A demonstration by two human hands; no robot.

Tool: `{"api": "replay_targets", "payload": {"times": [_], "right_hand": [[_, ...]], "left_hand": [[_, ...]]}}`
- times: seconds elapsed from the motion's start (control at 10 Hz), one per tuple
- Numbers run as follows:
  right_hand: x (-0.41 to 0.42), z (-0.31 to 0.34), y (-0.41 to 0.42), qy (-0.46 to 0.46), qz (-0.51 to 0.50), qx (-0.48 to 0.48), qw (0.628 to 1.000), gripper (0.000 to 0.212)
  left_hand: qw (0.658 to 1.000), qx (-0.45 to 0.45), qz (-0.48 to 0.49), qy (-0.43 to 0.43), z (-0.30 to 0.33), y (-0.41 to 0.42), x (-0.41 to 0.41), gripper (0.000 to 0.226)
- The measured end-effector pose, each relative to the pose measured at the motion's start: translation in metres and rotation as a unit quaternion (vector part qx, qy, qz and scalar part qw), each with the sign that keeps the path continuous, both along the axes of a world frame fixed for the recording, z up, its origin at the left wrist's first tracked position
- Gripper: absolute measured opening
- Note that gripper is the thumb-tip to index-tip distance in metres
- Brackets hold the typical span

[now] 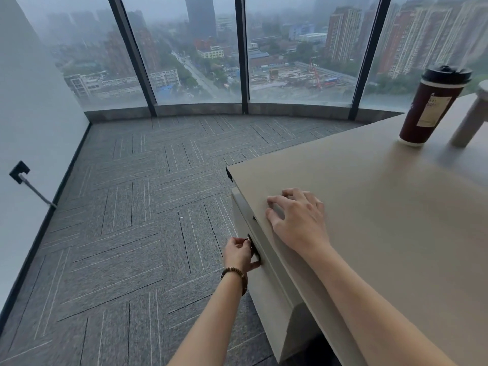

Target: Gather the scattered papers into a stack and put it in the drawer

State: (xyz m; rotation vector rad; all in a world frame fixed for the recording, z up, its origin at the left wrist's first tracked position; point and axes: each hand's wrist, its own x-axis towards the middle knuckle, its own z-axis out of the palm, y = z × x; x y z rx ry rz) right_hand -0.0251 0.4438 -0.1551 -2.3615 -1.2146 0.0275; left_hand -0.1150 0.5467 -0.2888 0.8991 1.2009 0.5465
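Note:
The drawer (266,270) is a pale front panel under the left edge of the beige desk (383,207), and it looks shut. My left hand (239,253), with a bead bracelet on the wrist, is closed around the dark handle (254,247) on the drawer front. Up on the desktop near its left edge, my right hand (298,217) rests flat with the fingers spread and nothing in it. No papers are in view.
A dark red takeaway cup (427,109) with a black lid stands at the desk's far right, next to a pale cylindrical leg or stand (470,120). Grey carpet (132,220) stretches left to a white wall with a socket (19,171) and curved windows behind.

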Motion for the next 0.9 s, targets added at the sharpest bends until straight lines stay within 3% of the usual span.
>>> {"api": "replay_targets", "payload": {"times": [0.7,0.8,0.9], "right_hand": [[-0.002,0.000,0.002,-0.002,-0.007,0.015,1.000,0.033],[-0.001,0.001,-0.001,0.054,-0.009,0.061,0.997,0.025],[0.000,0.019,-0.010,0.297,0.012,0.189,0.936,0.014]], "left_hand": [[0.999,0.034,0.011,0.031,-0.008,-0.004,0.007,0.009],[0.998,0.037,-0.011,0.055,0.006,-0.007,0.003,0.017],[0.994,0.088,0.023,0.061,0.035,-0.009,-0.004,0.035]]}}
